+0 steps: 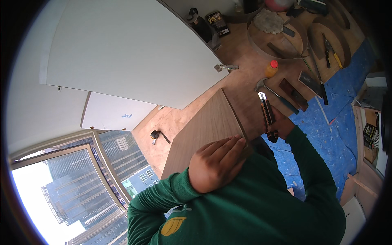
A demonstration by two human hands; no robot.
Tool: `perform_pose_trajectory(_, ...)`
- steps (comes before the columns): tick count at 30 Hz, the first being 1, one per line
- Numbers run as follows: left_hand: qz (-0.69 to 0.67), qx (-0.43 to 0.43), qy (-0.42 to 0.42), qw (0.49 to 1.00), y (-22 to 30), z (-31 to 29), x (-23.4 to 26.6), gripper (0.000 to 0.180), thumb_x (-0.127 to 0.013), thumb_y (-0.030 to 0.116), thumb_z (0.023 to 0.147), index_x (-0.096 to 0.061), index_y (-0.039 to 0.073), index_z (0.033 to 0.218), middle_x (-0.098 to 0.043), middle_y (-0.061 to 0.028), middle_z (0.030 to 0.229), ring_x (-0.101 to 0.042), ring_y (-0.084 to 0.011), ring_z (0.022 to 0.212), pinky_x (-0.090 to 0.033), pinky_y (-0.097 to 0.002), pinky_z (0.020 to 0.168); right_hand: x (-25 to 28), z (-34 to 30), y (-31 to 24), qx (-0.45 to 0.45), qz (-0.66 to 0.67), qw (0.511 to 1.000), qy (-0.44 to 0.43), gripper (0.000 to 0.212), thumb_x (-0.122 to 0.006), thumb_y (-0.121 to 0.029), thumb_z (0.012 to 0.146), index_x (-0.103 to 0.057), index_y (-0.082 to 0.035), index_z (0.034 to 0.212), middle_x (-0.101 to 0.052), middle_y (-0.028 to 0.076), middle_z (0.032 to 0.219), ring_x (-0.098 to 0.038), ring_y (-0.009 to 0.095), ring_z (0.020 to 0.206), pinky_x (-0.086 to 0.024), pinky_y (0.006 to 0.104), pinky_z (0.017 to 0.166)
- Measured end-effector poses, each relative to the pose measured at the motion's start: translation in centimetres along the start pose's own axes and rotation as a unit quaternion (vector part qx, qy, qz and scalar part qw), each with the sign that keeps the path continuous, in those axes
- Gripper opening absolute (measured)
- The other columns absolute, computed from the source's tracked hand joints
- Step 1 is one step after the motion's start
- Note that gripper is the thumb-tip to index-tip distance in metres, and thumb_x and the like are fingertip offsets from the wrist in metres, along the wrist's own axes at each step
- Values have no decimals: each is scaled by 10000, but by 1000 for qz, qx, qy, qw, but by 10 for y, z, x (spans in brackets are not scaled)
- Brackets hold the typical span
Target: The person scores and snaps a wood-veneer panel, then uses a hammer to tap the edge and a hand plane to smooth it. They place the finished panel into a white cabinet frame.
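A wood-grain panel point(204, 126) lies in front of me on the worktop, its long edge turned toward my right. On its near end rests my left hand point(218, 163), laid flat with the fingers stretched out together and the fingertips at that edge. My right hand point(279, 124), to the right of the panel, is closed around an orange and black utility knife point(268, 116). The knife points away from me, and its bright blade end point(262, 96) is clear of the panel. A claw hammer point(277, 96) lies just beyond my right hand.
White panels point(134, 49) stand at the left, with a metal hinge point(225, 67) at one corner. A tape measure point(155, 134) lies left of the wood panel. Further back are a red-capped bottle point(271, 68), coiled edging strip point(253, 45) and pliers point(328, 49). Blue sheeting point(302, 139) covers the floor.
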State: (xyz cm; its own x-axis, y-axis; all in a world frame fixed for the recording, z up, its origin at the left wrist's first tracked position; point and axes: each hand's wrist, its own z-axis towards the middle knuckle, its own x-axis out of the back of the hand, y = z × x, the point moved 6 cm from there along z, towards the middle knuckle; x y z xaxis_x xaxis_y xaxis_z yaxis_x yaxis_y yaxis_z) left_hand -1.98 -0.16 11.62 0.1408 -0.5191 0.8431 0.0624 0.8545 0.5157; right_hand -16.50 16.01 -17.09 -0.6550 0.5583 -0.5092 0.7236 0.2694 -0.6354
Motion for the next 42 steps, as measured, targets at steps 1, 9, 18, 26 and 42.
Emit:
perform_pose_trajectory(1, 0, 0, 0, 1000, 0, 0, 0, 584, -880, 130, 732, -680, -60, 1247, -750, -216, 1195, -771, -336, 1047, -643, -409, 871, -2, 0, 0, 6, 8, 1000, -12, 1048, -579, 168, 701, -276, -152, 1653, -631, 114, 1051, -692, 256, 869, -594, 419, 817)
perform_pose_trajectory(9, -5, 2, -3, 1000, -1, 0, -1, 588, -886, 137, 729, -683, -53, 1247, -751, -210, 1199, -772, -334, 1042, -644, -409, 863, 0, -1, 4, 25, 7, 1000, 15, 956, -629, 121, 783, -283, -155, 1630, -628, 100, 1032, -695, 247, 847, -604, 406, 765)
perform_pose_trajectory(18, -15, 7, -4, 1000, -3, -1, -1, 589, -898, 146, 720, -692, -44, 1238, -754, -202, 1202, -774, -328, 1034, -643, -405, 854, 14, 6, 15, -25, 100, 994, 32, 739, -563, 88, 895, -345, -141, 1562, -654, 128, 1075, -713, 260, 853, -634, 435, 739)
perform_pose_trajectory(26, -15, 10, -6, 1000, -2, 0, 1, 589, -899, 148, 723, -692, -43, 1240, -754, -204, 1200, -773, -329, 1038, -641, -407, 860, 13, 3, 13, -28, 57, 998, 12, 889, -563, 143, 818, -302, -163, 1610, -640, 139, 1108, -712, 279, 878, -638, 455, 769)
perform_pose_trajectory(42, -21, 11, -4, 1000, -3, 4, 4, 572, -902, 143, 711, -708, -48, 1214, -763, -204, 1173, -776, -331, 1027, -642, -402, 847, 14, 7, 12, 3, 51, 998, 27, 828, -639, 92, 831, -354, -138, 1574, -627, 111, 1061, -710, 242, 855, -634, 408, 735)
